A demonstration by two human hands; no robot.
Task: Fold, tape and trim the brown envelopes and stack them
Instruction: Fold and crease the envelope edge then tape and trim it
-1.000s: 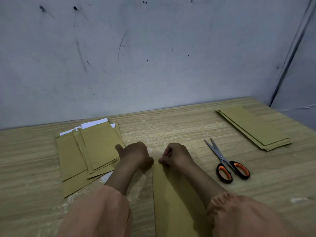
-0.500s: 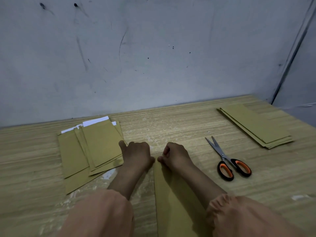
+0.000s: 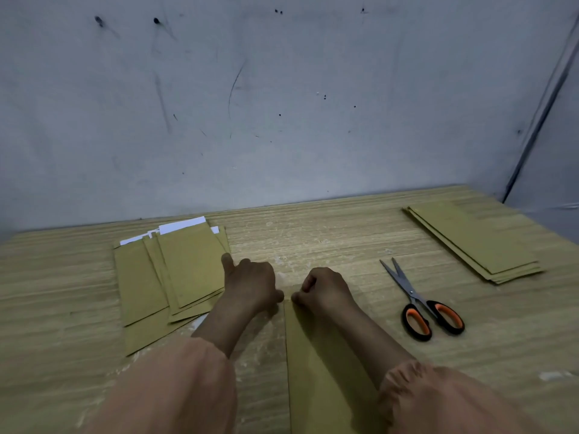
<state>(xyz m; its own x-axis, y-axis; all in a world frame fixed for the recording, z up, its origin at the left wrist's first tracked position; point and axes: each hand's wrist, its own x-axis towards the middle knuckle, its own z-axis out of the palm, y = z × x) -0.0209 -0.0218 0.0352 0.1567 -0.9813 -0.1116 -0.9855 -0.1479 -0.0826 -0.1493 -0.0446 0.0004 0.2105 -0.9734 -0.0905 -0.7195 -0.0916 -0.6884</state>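
Observation:
A long brown envelope (image 3: 316, 355) lies lengthwise on the wooden table (image 3: 344, 245), running from the bottom edge of the view up to my hands. My left hand (image 3: 250, 286) and my right hand (image 3: 326, 291) are both curled into fists, and their thumb tips meet at the envelope's far left corner and pinch it there. My right forearm lies over the envelope and hides much of it. A fanned stack of brown envelopes (image 3: 188, 270) with white sheets poking out at its far end sits just left of my left hand.
Orange-and-black scissors (image 3: 419, 305) lie slightly open to the right of my right hand. A neat stack of longer brown envelopes (image 3: 476, 242) lies at the far right. A marked grey wall (image 3: 282, 104) rises behind the table.
Both hands stay at the envelope's far corner, with the thumbs drawn a little closer together. The rest of the table looks the same.

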